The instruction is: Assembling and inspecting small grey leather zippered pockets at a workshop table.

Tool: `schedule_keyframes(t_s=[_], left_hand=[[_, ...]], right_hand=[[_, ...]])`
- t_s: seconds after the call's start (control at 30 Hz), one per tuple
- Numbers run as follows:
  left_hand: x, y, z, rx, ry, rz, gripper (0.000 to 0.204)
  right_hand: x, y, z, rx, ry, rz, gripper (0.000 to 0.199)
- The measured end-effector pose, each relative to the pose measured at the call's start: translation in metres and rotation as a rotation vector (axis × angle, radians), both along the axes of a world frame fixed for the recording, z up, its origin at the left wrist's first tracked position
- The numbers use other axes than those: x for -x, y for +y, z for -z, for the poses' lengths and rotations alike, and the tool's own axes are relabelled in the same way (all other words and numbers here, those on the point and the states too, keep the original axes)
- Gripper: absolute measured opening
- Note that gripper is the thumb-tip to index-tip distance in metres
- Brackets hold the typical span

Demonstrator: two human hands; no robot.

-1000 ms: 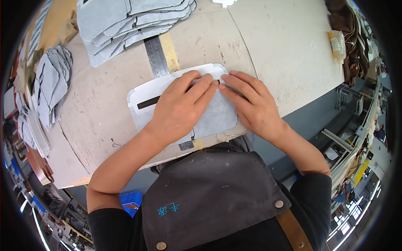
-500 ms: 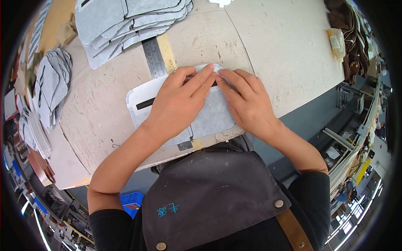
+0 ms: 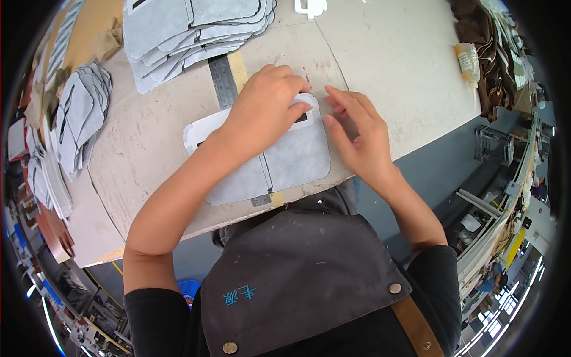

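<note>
A light grey, round-cornered fabric panel [image 3: 297, 152] lies near the table's front edge, with a white strip along its far side and a dark slot in it. A thin dark line runs down its middle. My left hand [image 3: 262, 101] reaches across it, thumb on the white strip near the far right corner and fingers curled at the far edge, gripping it there. The forearm hides much of the panel's left part. Just off the panel's right side, my right hand [image 3: 366, 134] hovers with fingers apart, holding nothing.
A steel ruler [image 3: 223, 83] and a yellowish strip [image 3: 237, 66] run under the panel. Beyond are stacked grey panels [image 3: 196, 41]; more grey pieces [image 3: 83, 113] lie left. A white cut-out piece [image 3: 310, 7], a bottle [image 3: 468, 62] and brown material [image 3: 491, 89] sit farther off.
My hands were together at the panel's far edge. The right has come away to the right and opened; the left has shifted along that edge, its fingers now curled over it.
</note>
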State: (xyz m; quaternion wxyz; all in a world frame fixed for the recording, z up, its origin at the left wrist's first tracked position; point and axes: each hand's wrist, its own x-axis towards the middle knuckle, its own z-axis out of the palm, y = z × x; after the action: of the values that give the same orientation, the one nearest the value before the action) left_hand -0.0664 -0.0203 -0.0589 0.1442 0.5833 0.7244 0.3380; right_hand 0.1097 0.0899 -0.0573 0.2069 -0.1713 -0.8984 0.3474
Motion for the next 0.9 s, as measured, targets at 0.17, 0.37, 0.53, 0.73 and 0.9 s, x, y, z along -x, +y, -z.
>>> schedule_keyframes(t_s=[0.17, 0.37, 0.53, 0.73, 0.9], left_hand=[[0.009, -0.003, -0.025, 0.075, -0.391, 0.026, 0.018], [0.017, -0.008, -0.031, 0.118, -0.615, 0.051, 0.018], [0.018, -0.009, -0.035, 0.164, -0.677, 0.049, 0.018], [0.018, -0.010, -0.033, 0.142, -0.675, 0.070, 0.018], [0.017, -0.010, -0.034, 0.135, -0.674, 0.066, 0.017]], right_hand=[[0.008, -0.008, -0.001, 0.716, -0.037, 0.046, 0.043], [0.012, -0.016, -0.025, 1.062, -0.053, 0.119, 0.043], [0.011, -0.019, -0.030, 1.065, -0.030, 0.119, 0.044], [0.009, -0.021, -0.031, 1.034, -0.018, 0.104, 0.045], [0.009, -0.024, -0.030, 0.986, -0.015, 0.112, 0.046]])
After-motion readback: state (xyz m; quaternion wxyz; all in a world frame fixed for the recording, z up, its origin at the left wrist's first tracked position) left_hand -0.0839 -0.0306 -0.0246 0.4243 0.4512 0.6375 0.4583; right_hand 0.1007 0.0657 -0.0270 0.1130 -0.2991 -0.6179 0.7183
